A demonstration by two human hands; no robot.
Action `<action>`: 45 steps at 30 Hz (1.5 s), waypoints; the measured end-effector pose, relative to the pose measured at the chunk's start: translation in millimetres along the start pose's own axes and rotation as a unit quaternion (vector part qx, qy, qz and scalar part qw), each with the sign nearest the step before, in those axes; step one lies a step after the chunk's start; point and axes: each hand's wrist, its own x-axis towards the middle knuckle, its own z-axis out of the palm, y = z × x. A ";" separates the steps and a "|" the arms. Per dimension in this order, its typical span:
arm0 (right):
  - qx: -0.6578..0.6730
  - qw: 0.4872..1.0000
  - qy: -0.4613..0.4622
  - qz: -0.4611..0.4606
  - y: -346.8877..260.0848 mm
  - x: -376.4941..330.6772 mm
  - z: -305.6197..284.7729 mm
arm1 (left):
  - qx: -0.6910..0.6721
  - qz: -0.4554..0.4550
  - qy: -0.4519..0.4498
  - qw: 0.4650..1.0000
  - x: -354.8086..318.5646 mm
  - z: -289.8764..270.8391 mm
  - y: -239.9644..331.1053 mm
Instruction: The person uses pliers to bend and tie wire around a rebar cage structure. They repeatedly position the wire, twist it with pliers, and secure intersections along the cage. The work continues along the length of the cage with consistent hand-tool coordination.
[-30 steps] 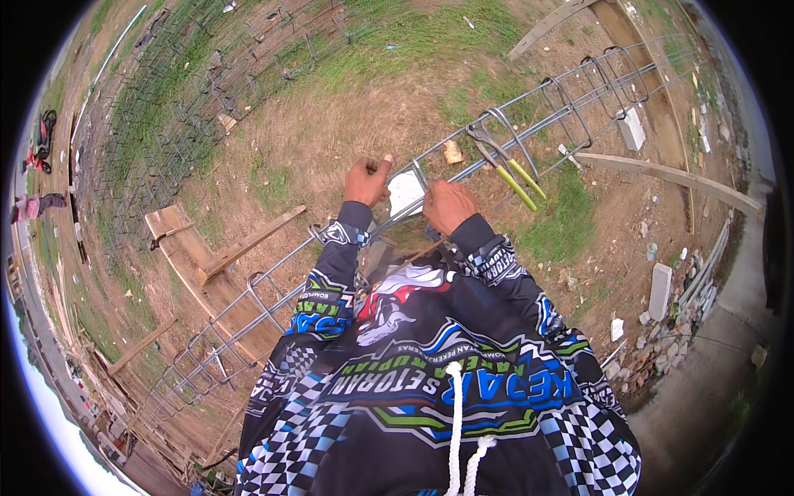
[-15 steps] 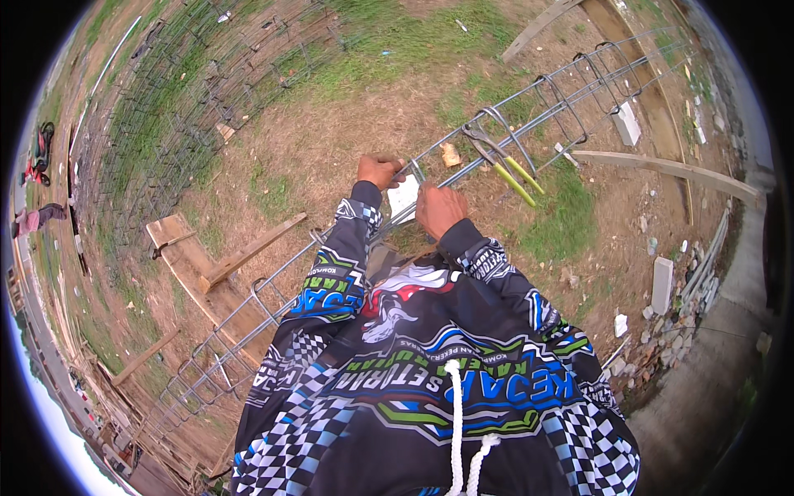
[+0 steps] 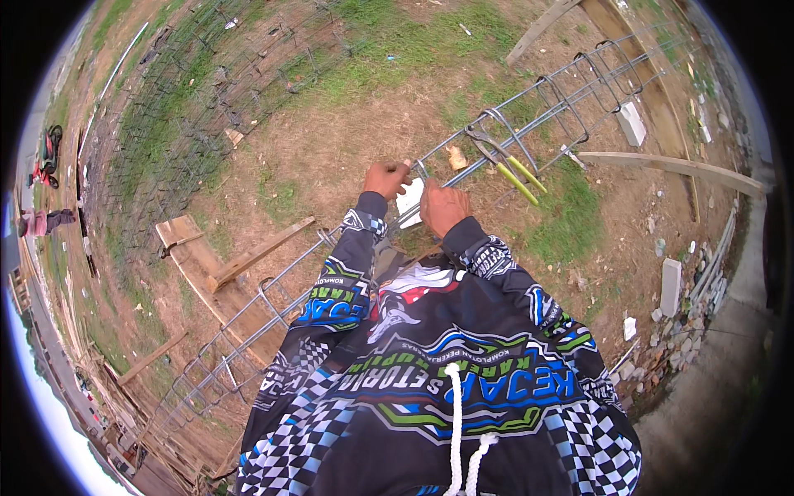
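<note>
A long steel rebar cage (image 3: 524, 130), made of parallel bars with square stirrups, runs diagonally in front of me. My left hand (image 3: 386, 178) is closed at the cage's far bar, fingers pinched beside a stirrup. Just to its right, my right hand (image 3: 444, 207) is closed in a fist over the nearer bars. Whatever the fingers hold is too small or hidden to make out. Right of my hands, a pair of nippers (image 3: 506, 168) with yellow-green handles rests on the cage, jaws against the bars. Below the gap between my hands lies a white flat piece (image 3: 408, 203).
More rebar mesh (image 3: 207, 99) lies on the grass at the far left. Timber boards (image 3: 217, 285) stand near the cage's left part, and a wooden beam (image 3: 674, 162) lies at right. White blocks (image 3: 671, 285) and rubble (image 3: 674, 343) edge a concrete strip (image 3: 728, 355).
The view has shifted slightly. Both hands stay at the same part of the cage, with my left fingers turned a little toward the right hand. The nippers have not moved on the bars.
</note>
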 end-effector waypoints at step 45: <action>-0.069 0.963 -0.117 -0.233 16.0 27.4 -36.6 | 0.142 0.049 0.118 0.982 11.4 8.3 -10.2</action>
